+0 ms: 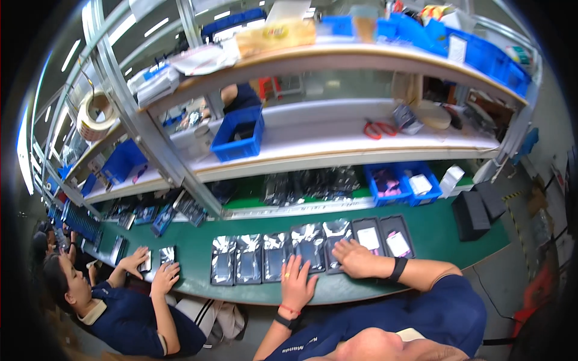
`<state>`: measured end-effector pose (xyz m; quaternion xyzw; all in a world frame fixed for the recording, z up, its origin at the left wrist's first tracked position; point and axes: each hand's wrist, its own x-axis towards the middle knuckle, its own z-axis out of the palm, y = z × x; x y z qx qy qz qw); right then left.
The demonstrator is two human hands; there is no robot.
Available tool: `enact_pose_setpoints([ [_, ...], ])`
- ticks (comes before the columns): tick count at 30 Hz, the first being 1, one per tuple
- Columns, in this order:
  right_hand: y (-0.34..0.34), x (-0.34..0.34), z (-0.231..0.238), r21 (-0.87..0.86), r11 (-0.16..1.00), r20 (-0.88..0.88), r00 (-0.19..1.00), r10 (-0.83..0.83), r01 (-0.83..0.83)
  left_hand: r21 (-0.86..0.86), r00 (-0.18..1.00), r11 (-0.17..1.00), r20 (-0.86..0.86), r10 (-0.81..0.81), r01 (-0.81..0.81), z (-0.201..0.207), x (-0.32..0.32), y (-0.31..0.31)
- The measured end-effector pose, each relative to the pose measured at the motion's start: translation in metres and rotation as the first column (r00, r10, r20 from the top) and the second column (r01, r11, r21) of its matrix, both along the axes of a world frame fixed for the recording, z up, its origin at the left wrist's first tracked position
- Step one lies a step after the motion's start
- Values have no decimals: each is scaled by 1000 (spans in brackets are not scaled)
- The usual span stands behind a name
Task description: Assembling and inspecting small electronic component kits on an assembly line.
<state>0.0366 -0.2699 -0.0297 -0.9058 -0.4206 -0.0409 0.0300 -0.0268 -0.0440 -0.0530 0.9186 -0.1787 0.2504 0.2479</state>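
A row of black trays stretches across the green bench. Several hold dark flat devices in shiny clear plastic bags, such as the bagged device point(249, 263) towards the left. My left hand point(296, 283) lies open, fingers apart, at the near edge of a tray with a bagged device point(309, 248). Just right of it, my right hand point(356, 259) rests with outstretched fingers over another bagged device point(336, 231), hiding part of it. Neither hand grips anything that I can see. Two trays at the right end contain a white card point(367, 238) and a white-and-pink piece point(397, 245).
A co-worker point(120, 307) on my left handles small items on the same bench point(192, 265). Black boxes point(471, 216) stand at the right end. Blue bins point(402, 183) sit under the shelf point(337, 135), which carries red-handled scissors point(380, 129) and a blue bin point(238, 135).
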Motion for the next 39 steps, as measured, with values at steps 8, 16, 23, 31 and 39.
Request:
enact_pose_setpoints([
  [8, -49, 42, 265, 545, 806, 641, 736, -220, -233, -118, 913, 944, 240, 329, -309, -25, -98, 36],
  [16, -93, 197, 453, 394, 703, 370, 598, -711, 592, -169, 867, 855, 8, 498, -490, -17, -171, 32],
  [23, -104, 238, 435, 313, 645, 404, 517, -754, 697, -184, 884, 868, -15, 467, -461, -34, -161, 30],
  [31, -119, 222, 442, 431, 620, 453, 437, -777, 655, -182, 933, 931, 114, 340, -317, -7, -118, 18],
  [39, -28, 21, 270, 568, 662, 791, 545, -277, -489, -793, 896, 580, -379, -230, -186, 46, -92, -16],
])
